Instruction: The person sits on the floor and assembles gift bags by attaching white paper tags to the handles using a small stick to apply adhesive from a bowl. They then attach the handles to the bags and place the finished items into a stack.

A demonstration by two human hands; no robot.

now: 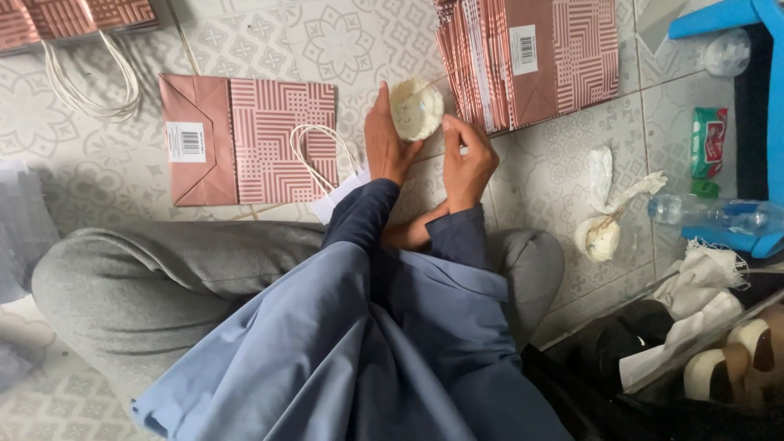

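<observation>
Together, one cream string ball was gripped by the left hand and right hand.
One flat paper bag was counted nearby; the bag stack was cut off above.

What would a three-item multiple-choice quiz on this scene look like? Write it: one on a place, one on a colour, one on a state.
1. Where does the flat bag with white handles lie?
A. on the tiled floor, left of the hands
B. on the blue stool
C. on the person's lap

2. What colour is the stool at the right edge?
A. red
B. blue
C. yellow

3. What is the state of the roll?
A. lying alone on the floor
B. held up between both hands
C. tucked inside a bag

Answers:
1. A, the bag lies flat on the tiled floor, to the left of the hands.
2. B, its top and leg are bright blue.
3. B, the left hand grips its side and the right hand pinches at its edge.
</observation>
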